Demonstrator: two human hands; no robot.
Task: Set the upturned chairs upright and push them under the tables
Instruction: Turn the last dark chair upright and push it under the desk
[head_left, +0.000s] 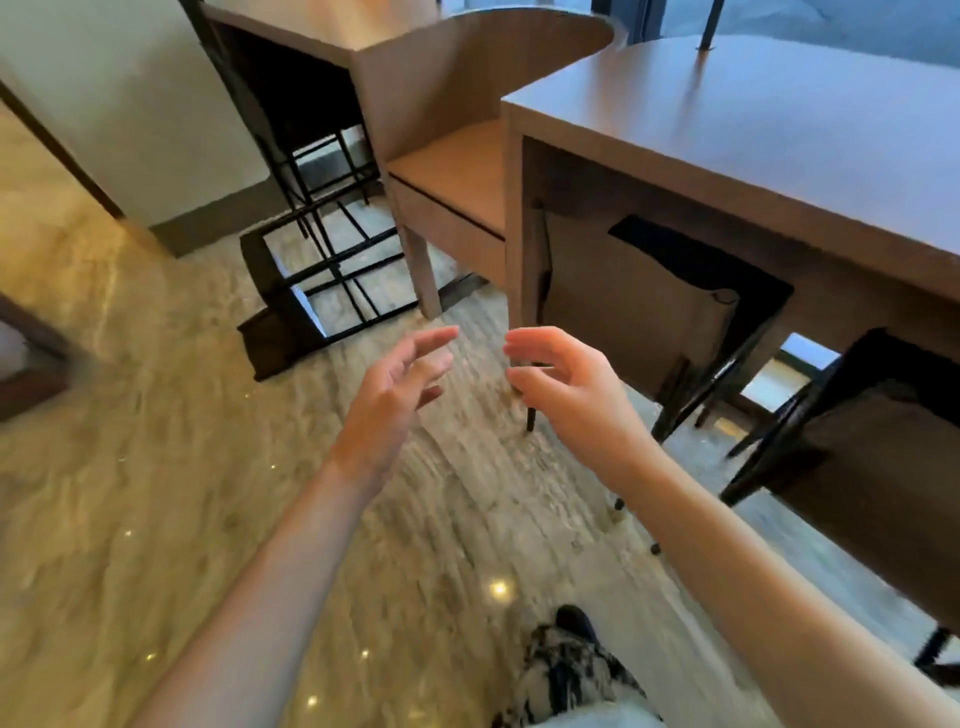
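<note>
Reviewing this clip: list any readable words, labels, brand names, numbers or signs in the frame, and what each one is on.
None: no text, label, brand or number is readable in the head view.
The table, the toppled chair on the floor and the chair tucked under the table show plain surfaces.
The patterned slipper bears only a blurred print, no letters.

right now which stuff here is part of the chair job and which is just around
Part of the job:
- tipped-over chair lying on the floor
- chair already under the near table
- second tucked chair
- far table
- left hand and right hand, both holding nothing

Just around:
- wooden divider with a shelf between the tables
- marble floor
</note>
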